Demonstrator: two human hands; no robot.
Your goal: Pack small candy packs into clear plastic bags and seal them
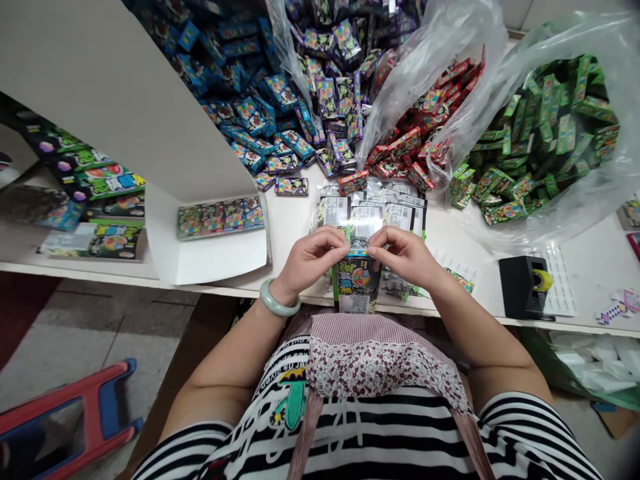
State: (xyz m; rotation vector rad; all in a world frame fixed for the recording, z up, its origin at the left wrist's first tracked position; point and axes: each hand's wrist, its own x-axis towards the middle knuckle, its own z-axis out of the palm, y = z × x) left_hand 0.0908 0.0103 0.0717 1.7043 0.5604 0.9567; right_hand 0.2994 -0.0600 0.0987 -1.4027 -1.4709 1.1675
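Just in front of my body, at the table's front edge, lies a black printed plastic pouch (359, 279) with colourful lettering and a round picture. My left hand (320, 253) pinches the left side of the pouch's upper edge between thumb and fingertips. At the right side of that same edge, my right hand (403, 255) pinches it in the same way. A narrow blue strip shows between the fingertips. Beneath and behind the hands are several more flat pouches (400, 217), some with barcodes. Whether the held pouch contains anything is hidden.
Heaps of small blue boxes (255, 113), purple boxes (335, 97), red boxes (405, 143) and green boxes (550, 120) stand behind, partly in clear plastic bags. A white carton (220, 260) with a row of boxes is left. A tape dispenser (523, 287) stands right.
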